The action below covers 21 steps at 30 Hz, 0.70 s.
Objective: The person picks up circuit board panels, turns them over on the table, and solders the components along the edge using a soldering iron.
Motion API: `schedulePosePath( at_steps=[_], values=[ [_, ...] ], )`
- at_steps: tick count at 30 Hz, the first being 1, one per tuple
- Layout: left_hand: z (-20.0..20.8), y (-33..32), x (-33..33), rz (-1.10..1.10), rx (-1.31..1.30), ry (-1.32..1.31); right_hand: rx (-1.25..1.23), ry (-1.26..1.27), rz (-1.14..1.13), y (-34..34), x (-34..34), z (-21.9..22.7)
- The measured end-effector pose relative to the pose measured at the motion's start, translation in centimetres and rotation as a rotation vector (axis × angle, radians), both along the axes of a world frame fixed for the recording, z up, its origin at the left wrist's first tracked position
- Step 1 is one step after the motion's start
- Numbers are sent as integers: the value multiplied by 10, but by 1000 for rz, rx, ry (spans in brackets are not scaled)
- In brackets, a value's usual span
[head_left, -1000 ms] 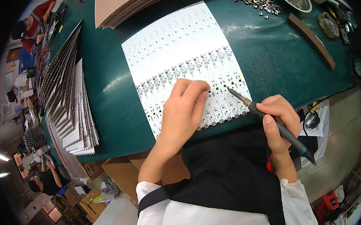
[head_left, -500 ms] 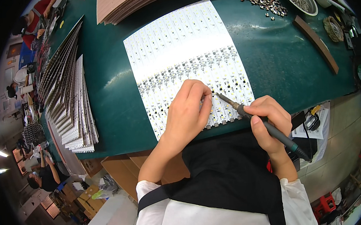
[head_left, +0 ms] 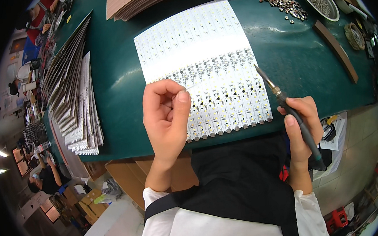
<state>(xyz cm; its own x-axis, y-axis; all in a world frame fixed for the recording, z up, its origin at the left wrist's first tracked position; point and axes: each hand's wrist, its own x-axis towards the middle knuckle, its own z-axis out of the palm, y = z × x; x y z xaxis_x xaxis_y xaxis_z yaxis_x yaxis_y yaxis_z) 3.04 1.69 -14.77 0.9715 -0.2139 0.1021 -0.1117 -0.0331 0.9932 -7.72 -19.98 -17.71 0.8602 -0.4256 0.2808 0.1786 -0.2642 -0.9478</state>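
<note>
A white panel of joined LED circuit strips (head_left: 225,78) lies on the green table in front of me, dotted with small yellow and black parts. My left hand (head_left: 164,115) is closed above the panel's left side, pinching a thin silvery wire (head_left: 192,86), probably solder, between thumb and forefinger. In my right hand (head_left: 305,118) is a soldering iron (head_left: 312,148) with a dark handle, held like a pen. Its tip points up and left, over the panel's right edge; whether it touches cannot be told.
At the left stands a fanned stack of similar panels (head_left: 72,104). Brown boards (head_left: 145,0) are piled at the far edge. Far right are a heap of small metal parts (head_left: 279,3), a metal bowl (head_left: 335,16) of tiny pieces and a curved brown strip (head_left: 337,53). Other people work at far left.
My left hand has moved left, off the panel's middle, with the wire. The soldering iron has swung right and up, away from the parts in the panel's near half.
</note>
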Motion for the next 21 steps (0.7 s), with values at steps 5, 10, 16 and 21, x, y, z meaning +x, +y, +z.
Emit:
schedulePosePath(
  at_steps=[5,10,16,21],
  values=[
    [-1,-6,4,-183,520,-234,263,35,-4,3,-5,-15],
    [-34,-8,-5,-260,561,-283,94,4,18,14,6,-18],
    [-43,-11,-5,-255,586,-311,-5,-13,24,17,10,-22],
    [-45,-14,-7,-259,600,-317,11,14,32,18,10,-22]
  ],
)
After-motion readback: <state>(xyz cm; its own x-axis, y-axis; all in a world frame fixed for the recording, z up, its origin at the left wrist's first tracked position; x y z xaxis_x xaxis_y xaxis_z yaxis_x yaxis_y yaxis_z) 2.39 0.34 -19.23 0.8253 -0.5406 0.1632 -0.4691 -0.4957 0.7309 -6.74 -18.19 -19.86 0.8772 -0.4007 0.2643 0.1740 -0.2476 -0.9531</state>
